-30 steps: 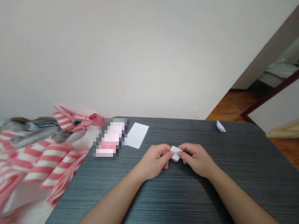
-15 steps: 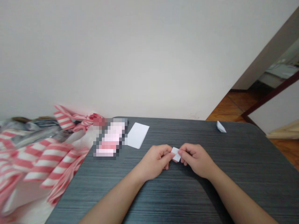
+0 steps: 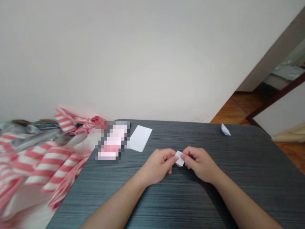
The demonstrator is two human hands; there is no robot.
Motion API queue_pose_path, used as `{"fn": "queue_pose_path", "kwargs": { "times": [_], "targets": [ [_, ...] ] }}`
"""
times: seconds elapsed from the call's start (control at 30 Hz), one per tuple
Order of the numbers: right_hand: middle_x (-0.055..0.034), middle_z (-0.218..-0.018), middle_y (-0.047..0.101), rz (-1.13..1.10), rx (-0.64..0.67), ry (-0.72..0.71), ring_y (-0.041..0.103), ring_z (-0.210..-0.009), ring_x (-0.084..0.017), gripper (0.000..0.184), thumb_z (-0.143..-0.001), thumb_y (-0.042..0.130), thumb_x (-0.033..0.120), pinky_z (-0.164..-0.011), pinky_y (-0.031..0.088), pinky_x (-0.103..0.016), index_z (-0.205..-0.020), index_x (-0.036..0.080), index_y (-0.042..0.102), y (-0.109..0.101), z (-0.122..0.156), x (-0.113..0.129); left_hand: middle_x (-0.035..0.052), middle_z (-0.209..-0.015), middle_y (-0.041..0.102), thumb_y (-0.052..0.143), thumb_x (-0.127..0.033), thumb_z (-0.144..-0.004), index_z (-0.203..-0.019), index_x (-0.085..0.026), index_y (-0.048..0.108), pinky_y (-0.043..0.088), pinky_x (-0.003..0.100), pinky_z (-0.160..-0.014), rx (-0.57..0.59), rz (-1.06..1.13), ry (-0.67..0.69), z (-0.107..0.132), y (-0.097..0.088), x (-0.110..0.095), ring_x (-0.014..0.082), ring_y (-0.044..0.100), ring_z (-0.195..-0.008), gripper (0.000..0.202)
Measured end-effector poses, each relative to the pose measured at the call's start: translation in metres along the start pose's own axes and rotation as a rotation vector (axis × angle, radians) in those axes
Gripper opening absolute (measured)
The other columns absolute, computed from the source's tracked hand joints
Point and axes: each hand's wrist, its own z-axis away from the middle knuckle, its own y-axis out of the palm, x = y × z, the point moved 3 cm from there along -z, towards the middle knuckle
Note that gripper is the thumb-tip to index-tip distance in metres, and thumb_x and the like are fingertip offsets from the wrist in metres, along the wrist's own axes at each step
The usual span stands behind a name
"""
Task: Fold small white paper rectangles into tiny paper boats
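Small folded white paper is pinched between the left hand and right hand, held at the middle of the view, over the dark grey wood-grain counter. Its fold shape is hard to make out: the left fingers and right fingers cover its edges, and the frame is soft. Both sets of fingers are curled and clenched on the paper from opposite sides, thumbs not clearly separable. Can't tell if the paper touches the counter. The left forearm and right forearm come in from the bottom edge, angled inward, with the heels of the hands low near the counter. Up-left of the hands, a flat white paper sheet lies on the counter, just beside a pixelated pink-and-white item, which is blurred out, so any label is unreadable. A small folded paper piece sits near the far edge, right side. Red-and-white striped material is bunched left of the counter, motion-blurred and cut off by the frame. No legible writing on the paper.
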Motion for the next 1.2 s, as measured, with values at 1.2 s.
{"fn": "queue_pose_path", "kwargs": {
  "times": [1.2],
  "targets": [
    [0.0028,-0.055,0.058,-0.056,0.057,0.004,0.051,-0.051,-0.010,0.024,-0.091,0.055,0.022,-0.052,0.038,-0.020,-0.067,0.017,0.059,0.003,0.001,0.006,0.0028,-0.067,0.067,0.049,-0.037,-0.094,-0.078,-0.014,0.067,0.034,0.019,-0.049,0.032,0.014,-0.023,0.003,0.001,-0.004,0.0089,0.050,-0.053,0.034]
  ]
}}
